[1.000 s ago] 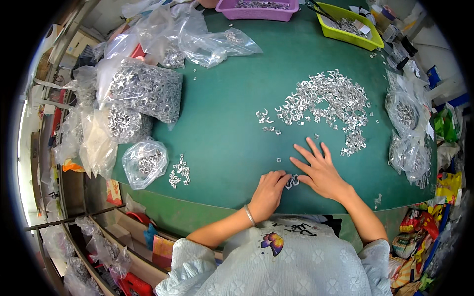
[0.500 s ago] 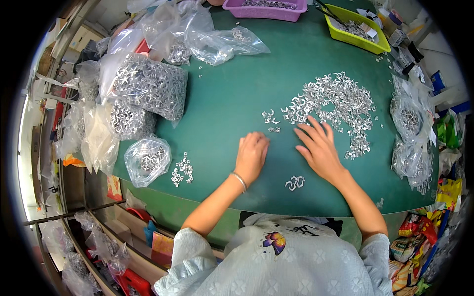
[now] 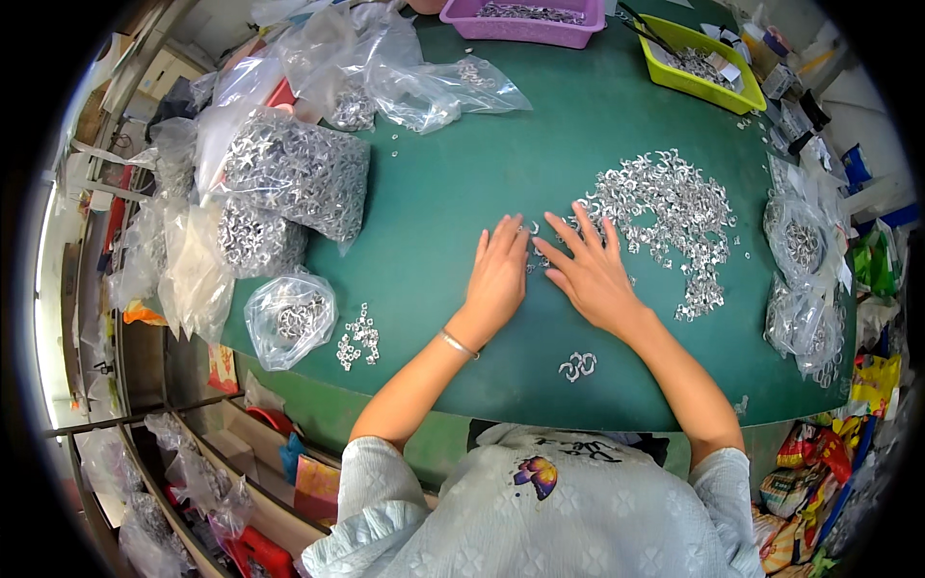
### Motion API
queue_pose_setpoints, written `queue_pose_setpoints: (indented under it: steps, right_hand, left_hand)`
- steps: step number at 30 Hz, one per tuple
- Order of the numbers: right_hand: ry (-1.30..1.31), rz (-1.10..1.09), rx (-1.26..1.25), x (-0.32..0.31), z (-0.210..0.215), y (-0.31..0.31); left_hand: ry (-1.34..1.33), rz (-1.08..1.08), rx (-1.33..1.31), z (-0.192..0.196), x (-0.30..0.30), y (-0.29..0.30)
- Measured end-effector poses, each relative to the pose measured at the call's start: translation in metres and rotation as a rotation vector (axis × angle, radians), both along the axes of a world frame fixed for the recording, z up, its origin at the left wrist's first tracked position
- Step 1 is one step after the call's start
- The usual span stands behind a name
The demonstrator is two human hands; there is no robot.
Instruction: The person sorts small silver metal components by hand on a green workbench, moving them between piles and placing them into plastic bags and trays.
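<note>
Both hands flat on green table, fingers spread, gripping nothing. Left hand and right hand press at near-left edge of heap of small shiny silver metal rings. Small ring cluster sits nearer, apart.

Whatever small metal pieces lie under the left hand and the right hand are covered by the flat palms, and the single pieces in the silver pile toward the bench's right edge are too small to tell by shape. The purple tray at the far edge is cut off by the picture's top. The bench's near edge is hidden behind the person's pale shirt.
</note>
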State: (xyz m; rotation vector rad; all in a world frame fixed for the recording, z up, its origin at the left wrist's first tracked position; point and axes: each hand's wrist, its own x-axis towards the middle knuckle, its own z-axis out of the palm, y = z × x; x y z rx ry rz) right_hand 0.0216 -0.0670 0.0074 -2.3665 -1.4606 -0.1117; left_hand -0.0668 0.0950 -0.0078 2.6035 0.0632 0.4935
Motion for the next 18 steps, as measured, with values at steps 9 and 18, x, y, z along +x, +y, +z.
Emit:
queue_pose_setpoints:
  steps: [9,18]
  right_hand:
    - [0.001,-0.063,-0.057,-0.001,0.009,-0.029]
    - [0.015,0.024,-0.066,0.011,0.008,-0.006]
  left_hand:
    - [0.101,-0.241,0.111,0.006,-0.03,-0.024]
    - [0.104,-0.073,0.159,-0.006,-0.038,0.018]
